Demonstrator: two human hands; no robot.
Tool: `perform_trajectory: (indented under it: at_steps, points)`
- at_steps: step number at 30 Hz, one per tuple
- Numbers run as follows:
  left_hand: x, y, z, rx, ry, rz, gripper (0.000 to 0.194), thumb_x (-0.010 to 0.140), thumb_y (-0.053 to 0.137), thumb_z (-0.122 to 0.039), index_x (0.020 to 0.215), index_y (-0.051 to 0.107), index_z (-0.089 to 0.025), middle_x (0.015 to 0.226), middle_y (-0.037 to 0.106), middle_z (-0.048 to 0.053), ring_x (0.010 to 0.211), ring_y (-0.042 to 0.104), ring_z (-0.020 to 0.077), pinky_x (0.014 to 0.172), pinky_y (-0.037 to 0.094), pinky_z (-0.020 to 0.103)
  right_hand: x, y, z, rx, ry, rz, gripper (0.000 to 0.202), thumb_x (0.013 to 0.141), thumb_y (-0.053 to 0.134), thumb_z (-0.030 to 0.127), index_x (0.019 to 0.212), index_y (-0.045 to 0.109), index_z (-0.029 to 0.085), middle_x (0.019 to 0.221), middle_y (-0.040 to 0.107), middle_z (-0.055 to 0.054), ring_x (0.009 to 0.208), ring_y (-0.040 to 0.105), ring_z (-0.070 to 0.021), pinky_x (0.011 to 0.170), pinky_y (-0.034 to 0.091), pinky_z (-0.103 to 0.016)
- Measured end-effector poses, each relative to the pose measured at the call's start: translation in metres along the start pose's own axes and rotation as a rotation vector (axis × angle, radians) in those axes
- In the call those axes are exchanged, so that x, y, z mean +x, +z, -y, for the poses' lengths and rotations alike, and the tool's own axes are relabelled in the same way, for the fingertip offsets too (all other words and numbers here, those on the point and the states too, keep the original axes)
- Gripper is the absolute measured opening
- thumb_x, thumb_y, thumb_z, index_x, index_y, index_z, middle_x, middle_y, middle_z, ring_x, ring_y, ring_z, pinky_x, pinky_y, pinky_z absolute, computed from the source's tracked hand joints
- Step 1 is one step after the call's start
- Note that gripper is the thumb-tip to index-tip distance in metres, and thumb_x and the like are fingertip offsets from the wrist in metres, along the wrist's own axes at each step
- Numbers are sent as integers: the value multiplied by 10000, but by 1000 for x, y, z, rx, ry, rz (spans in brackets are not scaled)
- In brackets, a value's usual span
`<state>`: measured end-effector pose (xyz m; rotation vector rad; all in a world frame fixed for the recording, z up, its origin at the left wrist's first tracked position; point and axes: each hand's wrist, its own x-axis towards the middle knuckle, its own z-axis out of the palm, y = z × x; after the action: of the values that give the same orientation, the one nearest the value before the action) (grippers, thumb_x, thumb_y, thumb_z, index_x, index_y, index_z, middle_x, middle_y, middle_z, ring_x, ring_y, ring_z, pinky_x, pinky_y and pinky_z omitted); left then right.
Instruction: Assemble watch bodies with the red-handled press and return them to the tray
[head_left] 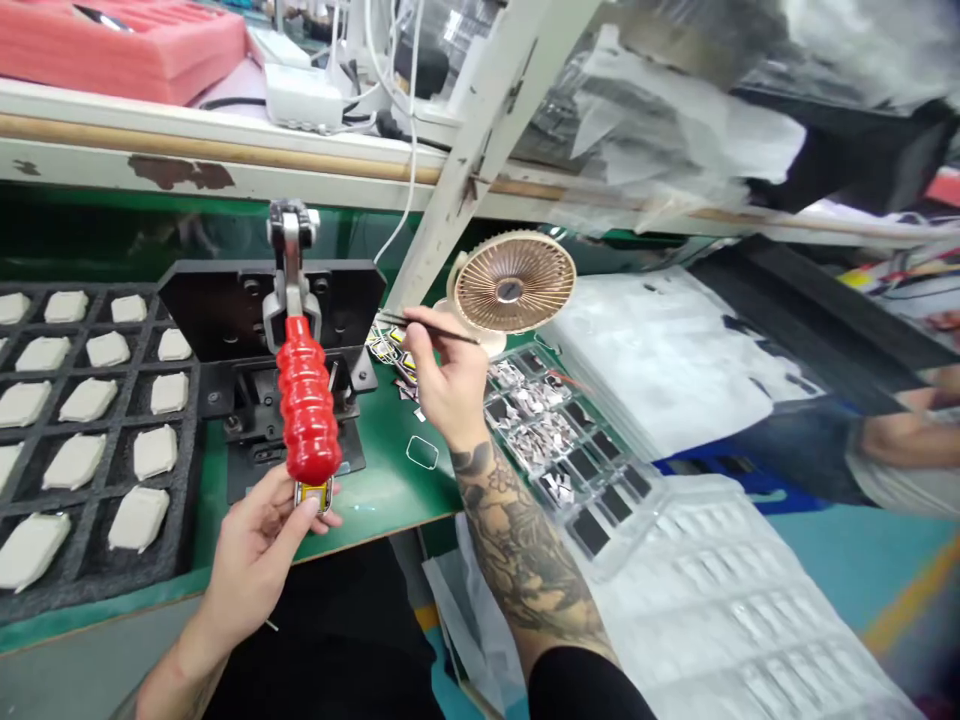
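Note:
My left hand pinches a small rectangular part with a yellow face, just below the red ribbed handle of a toggle clamp. That clamp stands on a black metal fixture. Farther right, my right hand is closed on dark, thin tweezers, whose tips point left toward a small pile of yellow, white and black pieces. A thin rectangular ring lies on the green mat below my right hand.
Black foam tray with pale parts stands left. A beige fan is behind my right hand. Right of my forearm lies a clear tray of dark pieces and scraps. A white post slants upward. Another person's arm shows far right.

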<state>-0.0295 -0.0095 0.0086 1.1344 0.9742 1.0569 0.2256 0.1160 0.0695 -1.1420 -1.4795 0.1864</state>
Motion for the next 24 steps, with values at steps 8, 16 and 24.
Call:
perform_trajectory:
  at_steps: [8,16,24]
  points:
    - [-6,-2,1,109,-68,-69,517,1043,770,-465,1471,666,-197,1260,845,125,971,860,282,876,731,388,-116,-26,21,-396,-36,469,442,1036,751,461,1415,696,240,1231,747,-112,1143,696,-294,1023,522,-513]
    - [-7,3,-6,164,-48,-104,512,1003,798,-529,1387,692,-208,1220,844,119,951,860,305,857,742,433,-84,-112,-4,-758,146,368,281,1092,542,212,1293,739,217,1251,745,-125,1192,673,-286,1037,493,-449]
    - [-7,2,-4,185,-6,-69,488,1023,781,-499,1398,664,-210,1264,833,119,995,856,294,883,735,417,-42,-154,-54,-1108,467,618,163,992,653,158,1046,805,181,1139,713,-143,1055,667,-276,906,464,-366]
